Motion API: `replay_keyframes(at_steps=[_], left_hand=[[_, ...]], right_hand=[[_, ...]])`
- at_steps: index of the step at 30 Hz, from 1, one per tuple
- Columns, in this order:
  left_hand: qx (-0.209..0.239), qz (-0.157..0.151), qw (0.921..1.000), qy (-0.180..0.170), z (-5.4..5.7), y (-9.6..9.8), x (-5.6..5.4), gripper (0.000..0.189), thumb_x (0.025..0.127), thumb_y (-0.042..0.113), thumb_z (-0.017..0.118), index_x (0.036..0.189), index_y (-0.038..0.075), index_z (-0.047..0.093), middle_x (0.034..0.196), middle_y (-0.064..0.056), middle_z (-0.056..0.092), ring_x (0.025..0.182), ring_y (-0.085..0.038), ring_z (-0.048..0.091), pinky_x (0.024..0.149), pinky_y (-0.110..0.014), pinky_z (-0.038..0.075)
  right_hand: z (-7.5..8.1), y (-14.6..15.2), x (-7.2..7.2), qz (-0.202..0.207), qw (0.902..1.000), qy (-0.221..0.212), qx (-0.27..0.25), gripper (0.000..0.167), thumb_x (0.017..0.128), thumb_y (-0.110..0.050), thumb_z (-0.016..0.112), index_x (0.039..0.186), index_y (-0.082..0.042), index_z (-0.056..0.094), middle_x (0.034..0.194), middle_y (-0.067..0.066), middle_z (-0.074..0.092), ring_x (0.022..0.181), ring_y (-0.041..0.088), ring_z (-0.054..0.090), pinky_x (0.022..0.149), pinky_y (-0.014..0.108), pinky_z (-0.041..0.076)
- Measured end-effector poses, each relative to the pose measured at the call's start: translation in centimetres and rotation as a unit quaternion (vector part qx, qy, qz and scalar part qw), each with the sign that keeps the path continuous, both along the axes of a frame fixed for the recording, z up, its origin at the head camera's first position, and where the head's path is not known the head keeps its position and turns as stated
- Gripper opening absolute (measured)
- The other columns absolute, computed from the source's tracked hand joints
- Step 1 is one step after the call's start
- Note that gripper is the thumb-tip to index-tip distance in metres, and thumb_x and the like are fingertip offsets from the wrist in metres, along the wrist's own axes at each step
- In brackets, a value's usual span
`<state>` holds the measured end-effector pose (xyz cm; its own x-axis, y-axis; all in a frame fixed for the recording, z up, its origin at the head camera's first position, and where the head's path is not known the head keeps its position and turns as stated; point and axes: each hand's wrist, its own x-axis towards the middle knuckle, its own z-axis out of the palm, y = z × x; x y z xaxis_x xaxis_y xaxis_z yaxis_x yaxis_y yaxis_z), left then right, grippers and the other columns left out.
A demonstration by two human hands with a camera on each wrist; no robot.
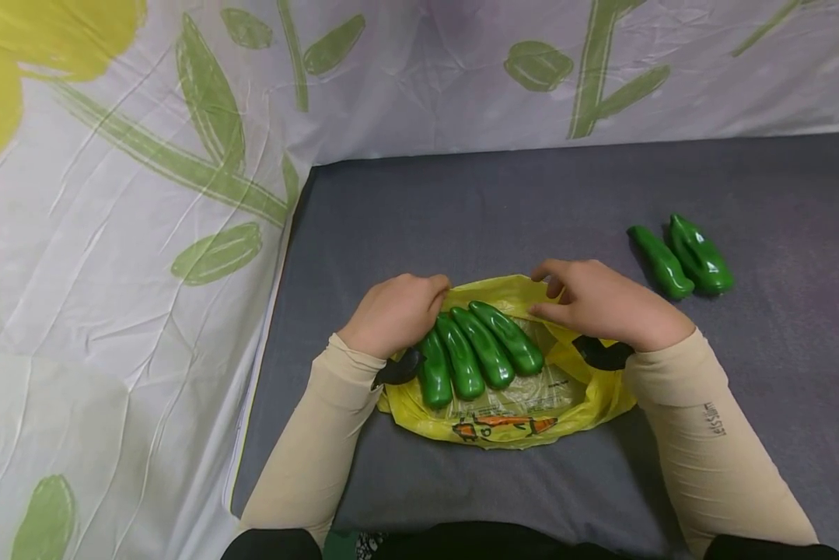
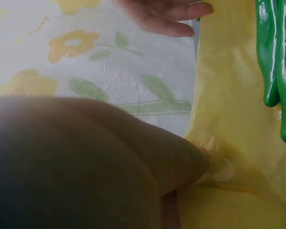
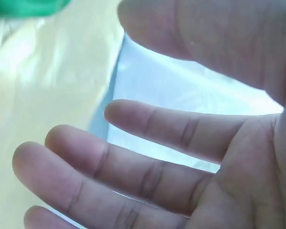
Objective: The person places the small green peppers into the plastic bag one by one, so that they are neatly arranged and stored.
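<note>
A yellow plastic bag (image 1: 604, 397) lies spread with its mouth open on the dark cloth, printed lettering on its front. Several glossy green peppers (image 1: 489, 346) lie side by side in it, toward its left. My left hand (image 1: 396, 315) grips the bag's upper left edge; in the left wrist view the thumb (image 2: 181, 160) presses into the yellow plastic (image 2: 229, 90). At the upper right edge hovers my right hand (image 1: 601, 305), fingers apart and loosely bent. The right wrist view shows nothing held between its thumb and fingers (image 3: 133, 174).
Two more green peppers (image 1: 699, 253) lie together on the dark cloth (image 1: 503, 210), beyond the right hand. A white sheet with a flower print (image 1: 419, 85) hangs at the back and along the left side. Black straps circle both wrists.
</note>
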<state>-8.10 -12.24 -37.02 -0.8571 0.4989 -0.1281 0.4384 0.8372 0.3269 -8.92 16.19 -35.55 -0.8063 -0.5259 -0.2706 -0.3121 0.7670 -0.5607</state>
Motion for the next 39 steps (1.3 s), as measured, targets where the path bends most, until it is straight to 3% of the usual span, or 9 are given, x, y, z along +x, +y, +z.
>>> replay_keyframes(at_steps=[13, 23, 30, 39], left_hand=[[-0.003, 0.0, 1.0, 0.001, -0.1, 0.0, 0.0, 0.032, 0.114, 0.018, 0.042, 0.102, 0.013, 0.071, 0.07, 0.0, 0.058, 0.06, -0.017, 0.055, 0.054, -0.034, 0.047], [-0.002, -0.001, 1.0, 0.004, -0.2, 0.1, 0.0, 0.032, 0.113, 0.018, 0.042, 0.101, 0.013, 0.072, 0.072, 0.0, 0.06, 0.061, -0.017, 0.057, 0.055, -0.035, 0.049], [-0.001, -0.001, 1.0, 0.003, -0.2, 0.1, -0.1, 0.032, 0.114, 0.018, 0.042, 0.101, 0.013, 0.072, 0.072, 0.0, 0.061, 0.061, -0.018, 0.058, 0.056, -0.035, 0.049], [-0.002, -0.001, 1.0, 0.004, -0.1, 0.1, 0.0, 0.031, 0.114, 0.019, 0.043, 0.103, 0.014, 0.072, 0.073, 0.0, 0.062, 0.062, -0.017, 0.058, 0.057, -0.035, 0.05]], right_hand=[[0.6, 4.2, -1.1, -0.079, 0.9965, -0.023, 0.014, 0.059, 0.104, -0.041, 0.066, 0.147, -0.001, 0.054, 0.12, 0.023, 0.07, 0.095, 0.029, 0.071, 0.081, 0.054, 0.057], [-0.7, 7.7, -2.7, -0.145, 0.9878, -0.02, 0.053, 0.064, 0.104, -0.04, 0.064, 0.147, 0.006, 0.05, 0.12, 0.032, 0.067, 0.096, 0.038, 0.07, 0.079, 0.056, 0.055], [-1.1, 9.9, -3.2, -0.19, 0.9787, -0.024, 0.075, 0.068, 0.102, -0.04, 0.065, 0.146, 0.008, 0.047, 0.122, 0.036, 0.065, 0.105, 0.047, 0.066, 0.084, 0.064, 0.051], [-1.4, 11.2, -2.9, -0.276, 0.9572, 0.019, 0.086, 0.064, 0.098, -0.036, 0.071, 0.144, 0.003, 0.05, 0.124, 0.035, 0.061, 0.1, 0.048, 0.062, 0.073, 0.06, 0.049]])
